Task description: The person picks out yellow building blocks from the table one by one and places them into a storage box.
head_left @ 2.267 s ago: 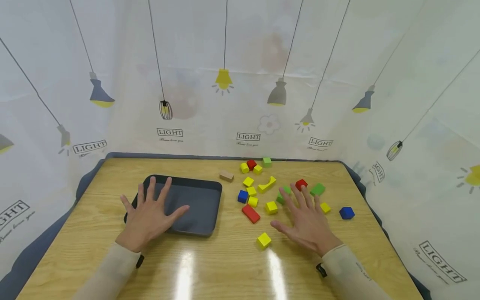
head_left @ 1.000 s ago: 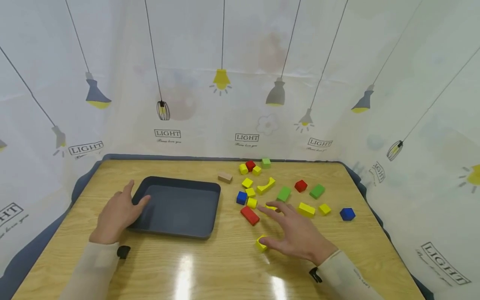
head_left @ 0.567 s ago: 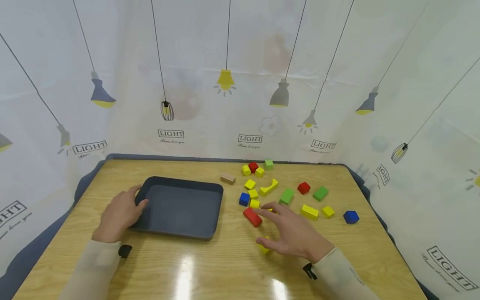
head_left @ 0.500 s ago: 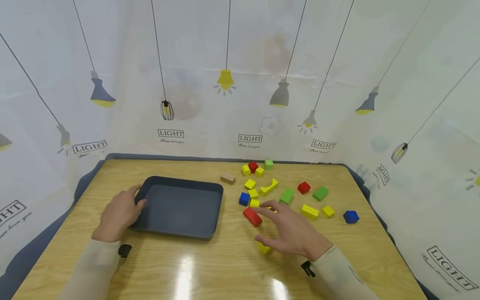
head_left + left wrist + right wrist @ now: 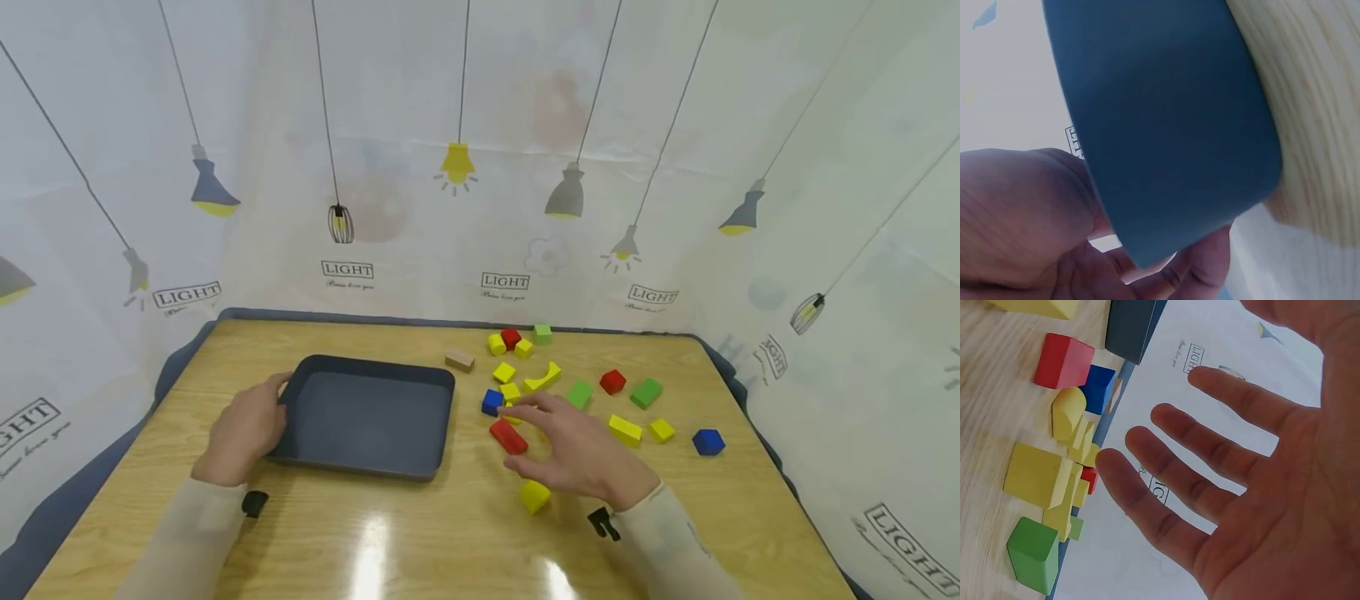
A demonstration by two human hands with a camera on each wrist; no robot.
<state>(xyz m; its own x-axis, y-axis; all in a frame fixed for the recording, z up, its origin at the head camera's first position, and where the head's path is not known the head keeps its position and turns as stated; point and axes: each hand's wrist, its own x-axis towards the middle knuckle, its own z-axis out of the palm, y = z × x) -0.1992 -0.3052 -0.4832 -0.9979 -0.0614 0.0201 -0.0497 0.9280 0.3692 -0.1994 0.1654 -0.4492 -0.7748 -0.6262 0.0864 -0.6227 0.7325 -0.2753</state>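
A dark grey rectangular tray (image 5: 367,417) lies on the left half of the wooden table. My left hand (image 5: 243,429) grips its left side; in the left wrist view, thumb and curled fingers lie about the corner of the tray wall (image 5: 1166,125). Above the scattered blocks hovers my right hand (image 5: 581,450), fingers spread and holding nothing. Beneath its thumb sits a yellow block (image 5: 536,497). A red oblong block (image 5: 508,436) and a blue cube (image 5: 492,402) lie just left of its fingertips. The right wrist view shows the bare palm beside a green block (image 5: 1033,555).
Around the right hand lie a yellow oblong block (image 5: 624,430), a yellow arch block (image 5: 542,377), a green block (image 5: 647,392), a red cube (image 5: 612,382) and a blue block (image 5: 708,442). A plain wooden block (image 5: 460,360) is behind the tray. Printed curtain (image 5: 420,233) surrounds the table.
My left hand has come down from above the tray to its left side and taken hold there. The right hand has moved left and nearer, over the front blocks.
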